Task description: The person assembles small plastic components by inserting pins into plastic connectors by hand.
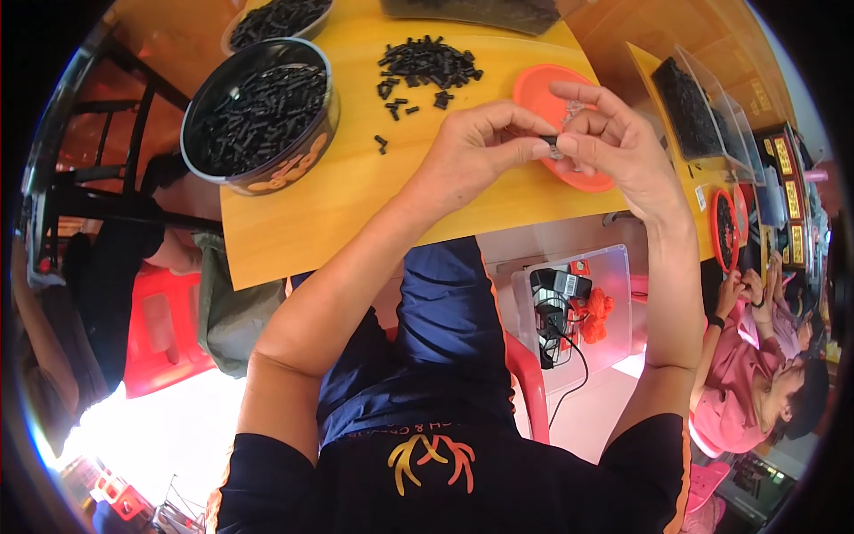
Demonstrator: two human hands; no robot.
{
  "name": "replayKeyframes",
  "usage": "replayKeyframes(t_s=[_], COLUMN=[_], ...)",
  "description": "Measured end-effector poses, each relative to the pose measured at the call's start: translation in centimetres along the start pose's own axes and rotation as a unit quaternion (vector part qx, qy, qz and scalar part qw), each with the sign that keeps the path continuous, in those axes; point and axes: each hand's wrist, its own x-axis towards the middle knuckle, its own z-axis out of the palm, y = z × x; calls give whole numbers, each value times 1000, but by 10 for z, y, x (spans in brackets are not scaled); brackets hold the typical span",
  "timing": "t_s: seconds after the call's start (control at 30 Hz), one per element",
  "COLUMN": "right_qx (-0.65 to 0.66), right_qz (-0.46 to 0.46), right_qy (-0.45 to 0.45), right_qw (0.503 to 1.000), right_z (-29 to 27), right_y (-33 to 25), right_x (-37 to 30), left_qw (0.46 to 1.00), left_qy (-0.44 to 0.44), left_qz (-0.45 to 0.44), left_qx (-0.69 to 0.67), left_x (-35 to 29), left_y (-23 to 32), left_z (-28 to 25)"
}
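Above a round orange-red tray [531, 86], my two hands meet at the fingertips. A small black plastic piece [550, 140] is pinched by the thumb and finger of my left hand [480, 147]. My right hand [618, 147] is closed at the same spot, its thumb and index finger against a small clear piece [556, 153] that adjoins the black one; the fingers partly hide both. Other small clear pieces lie in the tray beneath. A loose heap of black plastic pieces [427, 62] sits on the yellow table [356, 191], several of them scattered toward me.
To the left stands a round tub [258, 116] full of black pieces, with another bowl [277, 22] behind it. A clear bin [480, 11] is at the far edge. Below the table a clear box [578, 307] holds cables and devices. Other people [738, 383] sit at right.
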Motion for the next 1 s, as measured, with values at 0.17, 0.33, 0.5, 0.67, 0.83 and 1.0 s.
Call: replayKeyframes(t_s=[0.17,0.33,0.5,0.67,0.83,1.0], right_qx=[121,44,-297,-408,-472,-552], right_qz=[51,48,-210,-267,-265,-238], right_qy=[-71,-81,70,86,112,92], right_qw=[989,995,929,869,833,794], right_z=[38,75,99,116,121,127], right_y=[18,38,61,73,75,65], right_x=[5,38,91,107,97,77], left_qw=[996,984,980,975,979,975], left_qy=[61,145,179,205,192,207], left_qz=[-41,-100,-82,-78,-69,-73], left_qx=[-57,1,29,31,22,21], left_x=[-52,-99,-125,-134,-135,-132], left_y=[6,19,25,24,25,26], left_z=[-10,-29,-50,-57,-58,-60])
